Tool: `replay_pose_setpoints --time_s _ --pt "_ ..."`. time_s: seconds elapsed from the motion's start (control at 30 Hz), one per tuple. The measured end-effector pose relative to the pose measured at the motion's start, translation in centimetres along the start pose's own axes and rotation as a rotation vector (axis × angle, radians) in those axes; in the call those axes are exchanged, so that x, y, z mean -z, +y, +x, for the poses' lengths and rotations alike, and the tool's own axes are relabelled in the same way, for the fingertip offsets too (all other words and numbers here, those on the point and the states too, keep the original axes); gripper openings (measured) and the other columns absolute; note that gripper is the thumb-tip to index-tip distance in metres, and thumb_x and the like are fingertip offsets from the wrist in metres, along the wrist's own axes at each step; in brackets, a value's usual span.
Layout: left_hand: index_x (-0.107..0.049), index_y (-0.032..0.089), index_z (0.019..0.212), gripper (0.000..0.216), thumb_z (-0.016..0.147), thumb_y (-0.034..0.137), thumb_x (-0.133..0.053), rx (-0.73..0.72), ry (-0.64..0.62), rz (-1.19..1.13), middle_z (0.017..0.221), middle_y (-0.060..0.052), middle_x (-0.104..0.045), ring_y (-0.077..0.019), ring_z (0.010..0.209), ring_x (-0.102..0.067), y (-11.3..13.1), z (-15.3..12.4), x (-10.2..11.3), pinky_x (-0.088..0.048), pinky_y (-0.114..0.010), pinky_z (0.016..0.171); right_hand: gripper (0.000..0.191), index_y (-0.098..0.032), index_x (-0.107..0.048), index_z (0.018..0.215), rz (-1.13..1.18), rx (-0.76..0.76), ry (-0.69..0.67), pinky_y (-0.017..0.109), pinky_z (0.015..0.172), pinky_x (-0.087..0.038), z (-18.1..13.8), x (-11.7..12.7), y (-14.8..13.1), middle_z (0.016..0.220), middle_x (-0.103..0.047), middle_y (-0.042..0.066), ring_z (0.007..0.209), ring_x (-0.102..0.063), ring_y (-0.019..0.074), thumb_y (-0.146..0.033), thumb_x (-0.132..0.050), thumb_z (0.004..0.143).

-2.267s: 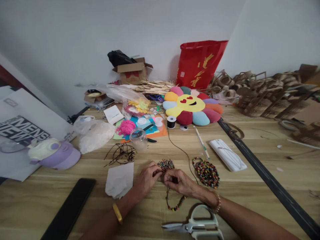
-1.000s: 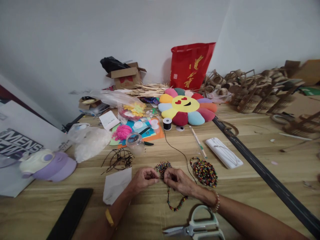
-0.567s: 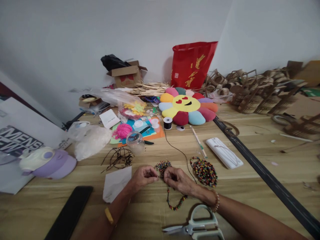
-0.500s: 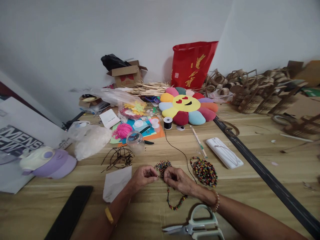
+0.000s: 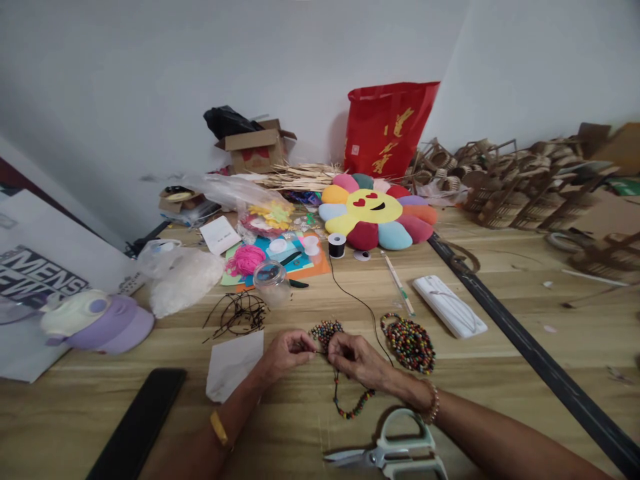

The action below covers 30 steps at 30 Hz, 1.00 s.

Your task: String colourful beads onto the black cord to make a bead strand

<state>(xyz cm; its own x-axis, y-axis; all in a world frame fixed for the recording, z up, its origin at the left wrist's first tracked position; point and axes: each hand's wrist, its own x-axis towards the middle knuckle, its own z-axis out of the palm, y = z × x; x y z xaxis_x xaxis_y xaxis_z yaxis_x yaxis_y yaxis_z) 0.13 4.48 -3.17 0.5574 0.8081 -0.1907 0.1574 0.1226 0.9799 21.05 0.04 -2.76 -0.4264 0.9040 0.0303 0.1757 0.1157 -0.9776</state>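
Pinching: my left grip [image 5: 286,353] and right grip [image 5: 356,360] are both closed, fingertips together on the cord [image 5: 321,353].
Cord: short dark stretch between my hands.
Strand [image 5: 356,411]: curved on the tabletop [image 5: 280,433], nearer me than my right grip.
Beads [image 5: 325,329]: heaped just beyond my fingertips.
Scissors [image 5: 385,457]: nearest me, blades pointing left.

The beads [image 5: 417,343] mix red, yellow, green and black; the cord [image 5: 371,312] is black. The scissors [image 5: 383,457] are pale green and silver, the bag [image 5: 387,127] is red with gold lettering, the cap [image 5: 113,327] is cream and purple.
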Motion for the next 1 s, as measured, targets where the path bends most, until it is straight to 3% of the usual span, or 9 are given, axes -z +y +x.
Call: replay_pose_setpoints --time_s 1.0 --pt "-0.065 0.012 0.074 0.019 0.064 0.025 -0.074 -0.03 -0.003 0.038 0.071 -0.002 -0.063 -0.0106 0.064 -0.056 -0.53 0.05 -0.04 -0.043 -0.022 0.063 0.01 -0.015 -0.053 0.072 -0.024 -0.008 -0.006 0.02 0.049 -0.027 0.02 -0.07 -0.32 0.059 -0.041 -0.005 0.054 -0.034 0.0089 -0.024 -0.053 0.077"
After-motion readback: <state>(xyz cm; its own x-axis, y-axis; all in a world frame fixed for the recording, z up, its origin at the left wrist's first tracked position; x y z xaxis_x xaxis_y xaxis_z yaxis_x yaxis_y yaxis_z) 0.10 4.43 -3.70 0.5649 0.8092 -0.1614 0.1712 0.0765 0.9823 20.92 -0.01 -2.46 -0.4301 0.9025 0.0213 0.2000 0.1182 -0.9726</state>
